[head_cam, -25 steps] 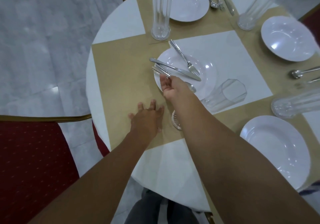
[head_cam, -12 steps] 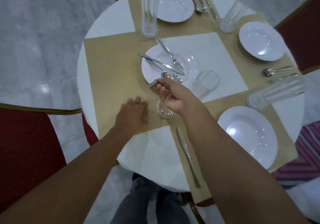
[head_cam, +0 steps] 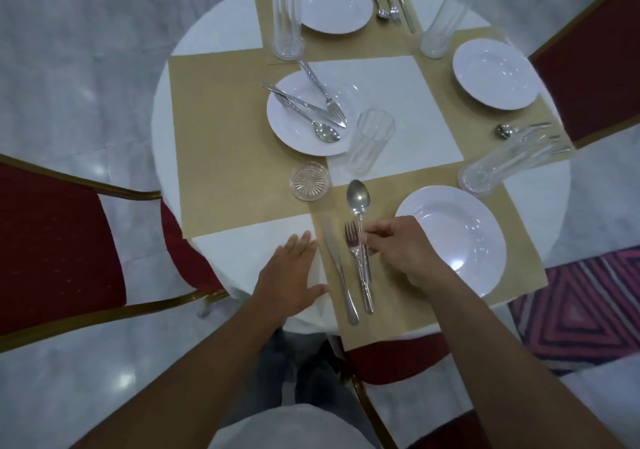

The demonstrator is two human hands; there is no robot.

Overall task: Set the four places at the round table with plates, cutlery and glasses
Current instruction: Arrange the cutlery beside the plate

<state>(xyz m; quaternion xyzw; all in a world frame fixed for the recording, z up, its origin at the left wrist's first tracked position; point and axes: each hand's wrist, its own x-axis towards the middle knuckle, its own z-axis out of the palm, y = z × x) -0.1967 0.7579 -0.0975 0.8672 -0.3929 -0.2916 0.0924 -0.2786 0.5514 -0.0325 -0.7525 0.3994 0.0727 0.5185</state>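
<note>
The right hand (head_cam: 401,251) pinched the handle of a long steel spoon (head_cam: 360,202) between thumb and fingertips, the spoon lying on the tan paper mat (head_cam: 391,306) just left of the near white round plate (head_cam: 460,237). A steel fork (head_cam: 356,261) touched the spoon's handle, and a steel knife (head_cam: 337,268) lay just left of the fork. The left hand (head_cam: 291,275) rested flat on the white tablecloth (head_cam: 242,251), fingers together and holding nothing.

A clear ribbed glass (head_cam: 367,143) lay on its side against the left plate (head_cam: 301,116), which carried 3 loose pieces of cutlery (head_cam: 311,105). If the spoon were released crooked, it would likely knock the fork out of line. A reach towards the left place could well roll the toppled glass.
</note>
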